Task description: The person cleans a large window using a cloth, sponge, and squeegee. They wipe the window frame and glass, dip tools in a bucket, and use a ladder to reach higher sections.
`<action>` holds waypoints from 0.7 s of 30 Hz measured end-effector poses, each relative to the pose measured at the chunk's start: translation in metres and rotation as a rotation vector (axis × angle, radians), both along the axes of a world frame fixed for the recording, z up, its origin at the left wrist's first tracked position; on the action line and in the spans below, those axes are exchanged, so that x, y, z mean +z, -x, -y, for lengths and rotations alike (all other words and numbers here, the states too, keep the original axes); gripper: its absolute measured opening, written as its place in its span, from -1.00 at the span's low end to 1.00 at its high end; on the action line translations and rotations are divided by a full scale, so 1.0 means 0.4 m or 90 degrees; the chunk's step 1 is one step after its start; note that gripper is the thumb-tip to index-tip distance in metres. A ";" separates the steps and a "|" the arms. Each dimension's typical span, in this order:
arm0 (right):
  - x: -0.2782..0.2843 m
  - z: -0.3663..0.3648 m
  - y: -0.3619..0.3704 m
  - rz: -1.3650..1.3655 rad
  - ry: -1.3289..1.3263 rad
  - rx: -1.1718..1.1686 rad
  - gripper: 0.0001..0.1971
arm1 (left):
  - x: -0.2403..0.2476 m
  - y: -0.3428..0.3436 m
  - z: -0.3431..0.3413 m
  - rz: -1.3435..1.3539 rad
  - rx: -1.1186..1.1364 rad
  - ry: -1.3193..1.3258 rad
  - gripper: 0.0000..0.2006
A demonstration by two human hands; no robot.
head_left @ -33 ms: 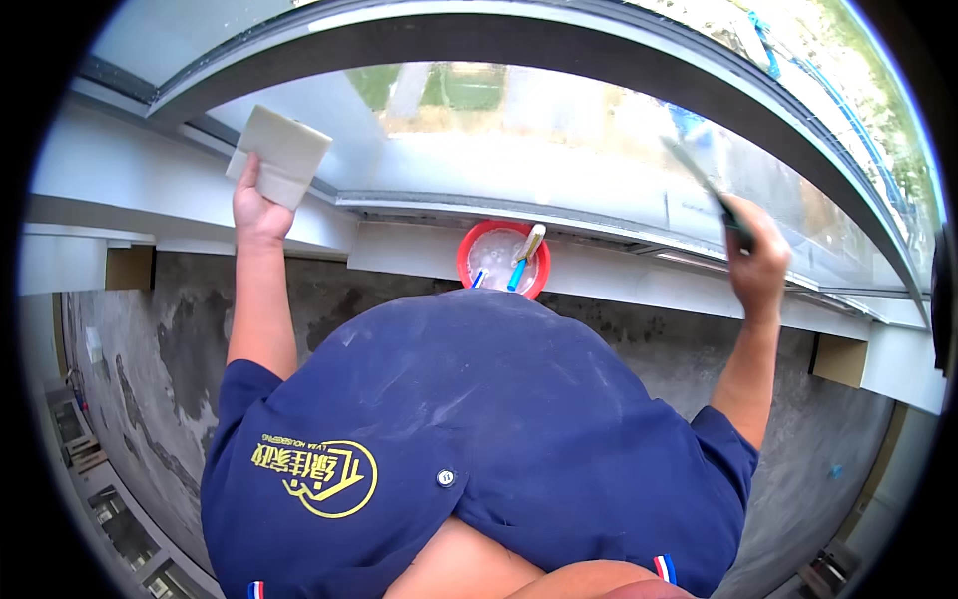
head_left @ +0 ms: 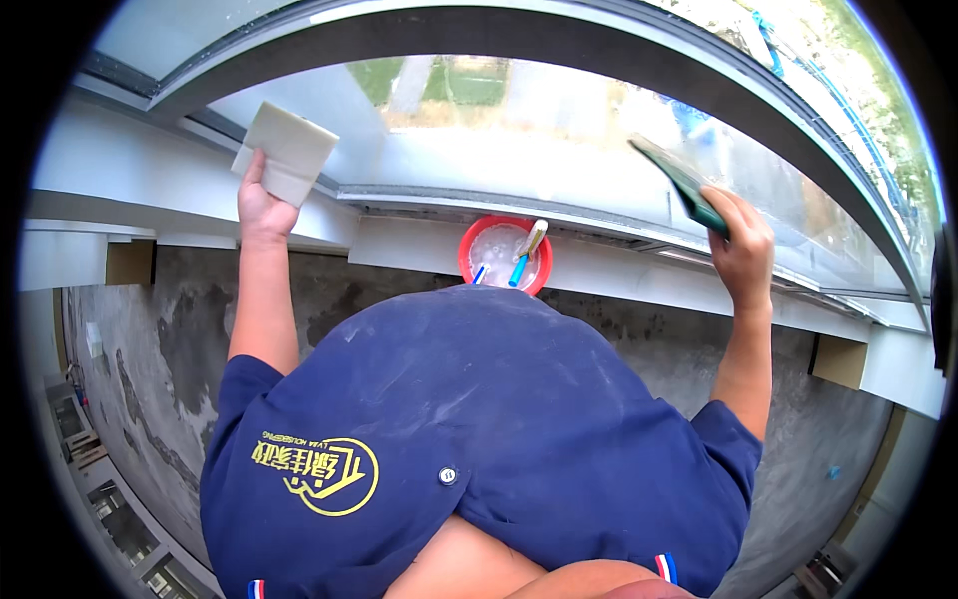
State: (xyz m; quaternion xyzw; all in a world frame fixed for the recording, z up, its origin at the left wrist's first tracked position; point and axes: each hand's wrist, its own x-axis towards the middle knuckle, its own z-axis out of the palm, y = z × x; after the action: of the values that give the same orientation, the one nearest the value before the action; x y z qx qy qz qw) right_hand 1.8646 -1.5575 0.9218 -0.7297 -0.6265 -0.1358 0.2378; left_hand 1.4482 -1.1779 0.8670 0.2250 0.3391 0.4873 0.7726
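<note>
My left hand (head_left: 264, 208) grips a folded whitish cloth (head_left: 289, 150), thumb across its near side, by the left end of the window frame. On the right, my right hand (head_left: 743, 245) is wrapped round a flat dark green squeegee (head_left: 689, 190). Its long thin edge points up and left in front of the window glass (head_left: 439, 165); whether it touches the glass I cannot tell. Between my hands a red bucket (head_left: 465, 250) holds foamy water. A tool with a light blue handle (head_left: 518, 271) and a pale head leans in it, beside a thin blue handle (head_left: 481, 272).
A grey window frame (head_left: 479, 32) curves across the top, and a white sill (head_left: 599, 262) runs below the glass. The grey floor (head_left: 200, 349) is stained with dark patches. A cardboard-coloured block (head_left: 838, 359) sits under the sill at the right.
My right hand has moved slightly left and turned, so the squeegee shows more of its flat green side. My left hand and the cloth have shifted a little to the right.
</note>
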 end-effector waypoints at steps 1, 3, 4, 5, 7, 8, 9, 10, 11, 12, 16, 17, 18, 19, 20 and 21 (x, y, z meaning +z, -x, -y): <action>0.001 -0.035 0.007 0.040 0.015 0.034 -0.56 | -0.002 -0.014 0.015 -0.004 -0.001 0.024 -0.62; 0.042 -0.095 -0.003 0.103 -0.043 0.043 -0.58 | -0.009 -0.015 0.030 0.002 -0.016 0.020 -0.62; 0.061 -0.115 -0.014 0.134 -0.038 0.025 -0.59 | -0.016 -0.012 0.039 0.000 -0.023 0.021 -0.62; 0.066 -0.133 -0.026 0.165 -0.033 0.006 -0.61 | -0.024 -0.007 0.053 -0.009 -0.011 0.031 -0.62; 0.007 -0.165 -0.038 0.132 -0.022 0.027 -0.68 | -0.037 -0.010 0.066 -0.021 -0.006 0.043 -0.61; -0.050 -0.179 -0.034 0.144 -0.001 0.031 -0.70 | -0.064 0.004 0.066 -0.002 -0.022 0.054 -0.60; -0.128 -0.194 -0.028 0.150 0.017 0.038 -0.71 | -0.082 0.016 0.073 -0.010 -0.023 0.068 -0.60; -0.216 -0.202 -0.014 0.096 0.124 -0.013 -0.70 | -0.099 0.027 0.080 -0.018 -0.031 0.086 -0.60; -0.301 -0.212 -0.007 0.046 0.225 -0.065 -0.69 | -0.111 0.028 0.088 -0.019 -0.039 0.101 -0.60; -0.388 -0.221 -0.008 0.048 0.214 -0.051 -0.69 | -0.115 0.022 0.092 -0.031 -0.038 0.121 -0.60; -0.509 -0.187 0.036 0.031 0.020 -0.040 -0.70 | -0.126 0.038 0.116 -0.076 -0.036 0.153 -0.60; -0.511 -0.167 0.051 -0.049 -0.082 -0.076 -0.73 | -0.137 0.048 0.115 -0.067 -0.056 0.152 -0.60; -0.518 -0.141 0.069 -0.126 -0.184 -0.113 -0.76 | -0.160 0.062 0.111 -0.089 -0.057 0.156 -0.60; -0.523 -0.114 0.088 -0.197 -0.289 -0.149 -0.79 | -0.171 0.060 0.115 -0.095 -0.061 0.171 -0.60; -0.526 -0.095 0.106 -0.299 -0.345 -0.288 -0.77 | -0.200 0.069 0.108 -0.102 -0.065 0.185 -0.57; -0.525 -0.076 0.124 -0.410 -0.408 -0.416 -0.73 | -0.210 0.056 0.115 -0.108 -0.076 0.207 -0.57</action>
State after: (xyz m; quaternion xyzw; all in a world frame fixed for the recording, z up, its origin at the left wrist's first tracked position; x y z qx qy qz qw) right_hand 1.8151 -1.5272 0.7116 -0.7816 -0.1912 -0.1566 0.5727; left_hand 1.4257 -1.2239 0.7831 0.1571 0.4637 0.3583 0.7950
